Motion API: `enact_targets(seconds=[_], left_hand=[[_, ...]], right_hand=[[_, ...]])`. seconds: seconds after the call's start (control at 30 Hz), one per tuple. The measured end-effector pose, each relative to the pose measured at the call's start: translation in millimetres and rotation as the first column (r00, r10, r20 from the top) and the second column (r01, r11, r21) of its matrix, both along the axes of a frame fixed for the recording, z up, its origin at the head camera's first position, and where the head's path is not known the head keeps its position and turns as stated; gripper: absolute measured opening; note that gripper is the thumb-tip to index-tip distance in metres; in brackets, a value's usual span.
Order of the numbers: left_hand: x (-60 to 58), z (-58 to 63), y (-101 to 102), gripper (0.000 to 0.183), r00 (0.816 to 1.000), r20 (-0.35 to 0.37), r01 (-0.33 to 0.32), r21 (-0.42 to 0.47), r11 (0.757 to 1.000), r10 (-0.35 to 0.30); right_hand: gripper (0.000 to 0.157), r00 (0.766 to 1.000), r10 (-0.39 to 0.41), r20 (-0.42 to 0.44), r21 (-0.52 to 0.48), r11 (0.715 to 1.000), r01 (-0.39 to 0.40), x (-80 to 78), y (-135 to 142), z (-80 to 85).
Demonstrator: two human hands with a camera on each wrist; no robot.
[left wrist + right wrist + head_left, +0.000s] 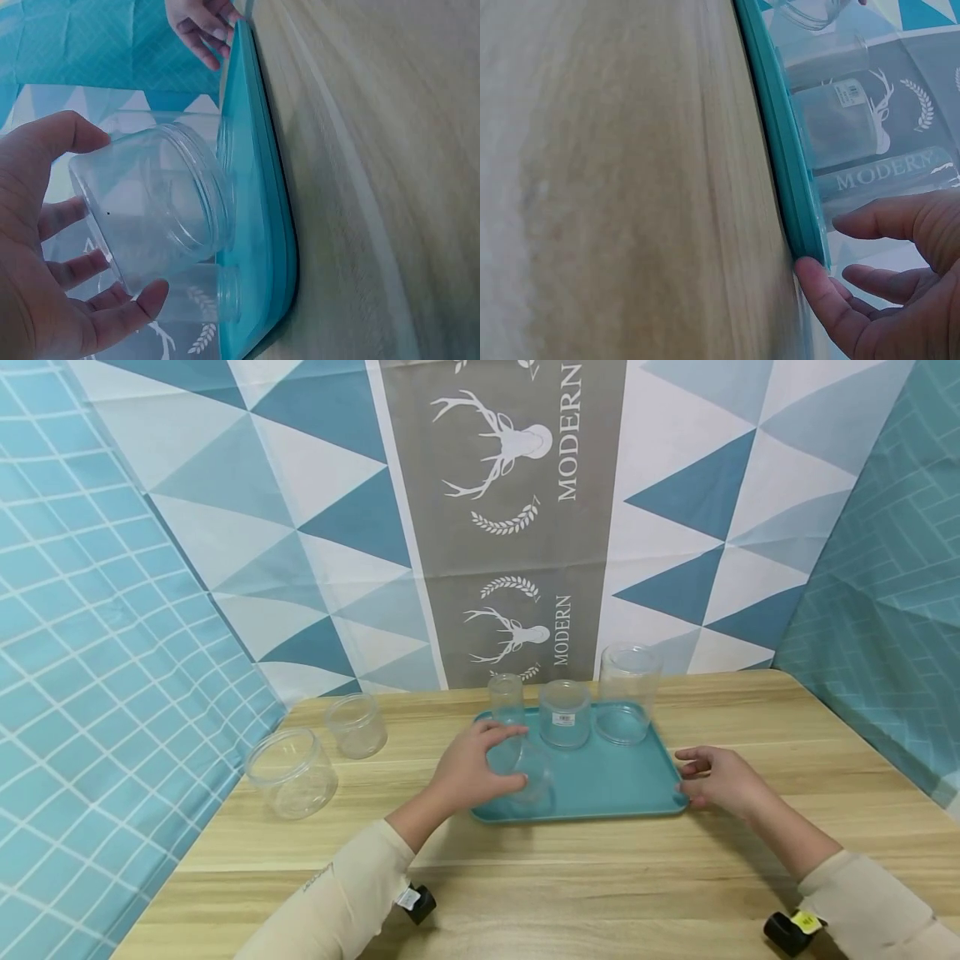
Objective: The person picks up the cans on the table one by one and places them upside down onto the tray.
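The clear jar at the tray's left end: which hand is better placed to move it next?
Probably the left hand: its thumb and fingers are around the clear jar. The right hand is farther off, beside the right end of the teal tray, and does not touch the jar.

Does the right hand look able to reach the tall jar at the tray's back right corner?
Probably yes: the right hand is at the right edge of the tray, and nothing seems to block the tall jar.

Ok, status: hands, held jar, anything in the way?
Left hand holding jar, mouth down over tray. Right hand touching its right edge. Three other jars behind, could crowd it.
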State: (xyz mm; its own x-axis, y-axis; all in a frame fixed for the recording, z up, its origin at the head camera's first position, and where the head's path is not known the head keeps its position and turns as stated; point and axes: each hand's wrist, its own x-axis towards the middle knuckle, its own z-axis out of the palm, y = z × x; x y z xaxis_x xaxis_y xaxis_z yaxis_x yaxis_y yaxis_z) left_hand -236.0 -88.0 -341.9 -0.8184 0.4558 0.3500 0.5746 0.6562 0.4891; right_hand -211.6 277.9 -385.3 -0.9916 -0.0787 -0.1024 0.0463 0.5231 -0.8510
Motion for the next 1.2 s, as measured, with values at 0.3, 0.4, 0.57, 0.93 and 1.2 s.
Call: enact_targets(seconds=[0.3, 0.4, 0.57, 0.93, 1.2], left_hand=[[-8.9, 1.4, 1.1, 0.060, 0.998, -0.057, -0.047, -0.223, 0.974, 0.035], [-11.1, 1.7, 2.0, 0.060, 0.998, -0.056, -0.055, -0.288, 0.956, 0.040], [-15.5, 1.9, 4.2, 0.061, 0.998, -0.048, -0.065, -0.367, 0.928, 0.051], [-21.1, 4.6, 11.5, 0.062, 0.996, -0.002, -0.077, -0.470, 0.879, 0.086], [-25.0, 3.1, 21.0, 0.063, 0.993, -0.011, -0.105, -0.552, 0.827, 0.118]], right_hand=[[0.060, 1.000, 0.018, 0.005, -0.012, 1.000, -0.017, -1.2, -0.9, -1.8], [0.060, 1.000, 0.022, 0.014, -0.024, 0.999, -0.022, -2.6, -1.1, -1.9], [0.058, 1.000, 0.025, 0.008, -0.026, 0.999, -0.025, -5.1, -2.1, -3.5], [0.054, 1.000, 0.023, -0.010, 0.005, 1.000, -0.023, -7.6, -4.0, -4.8], [0.054, 1.000, 0.024, -0.004, 0.009, 1.000, -0.024, -8.5, -4.2, -5.4]])
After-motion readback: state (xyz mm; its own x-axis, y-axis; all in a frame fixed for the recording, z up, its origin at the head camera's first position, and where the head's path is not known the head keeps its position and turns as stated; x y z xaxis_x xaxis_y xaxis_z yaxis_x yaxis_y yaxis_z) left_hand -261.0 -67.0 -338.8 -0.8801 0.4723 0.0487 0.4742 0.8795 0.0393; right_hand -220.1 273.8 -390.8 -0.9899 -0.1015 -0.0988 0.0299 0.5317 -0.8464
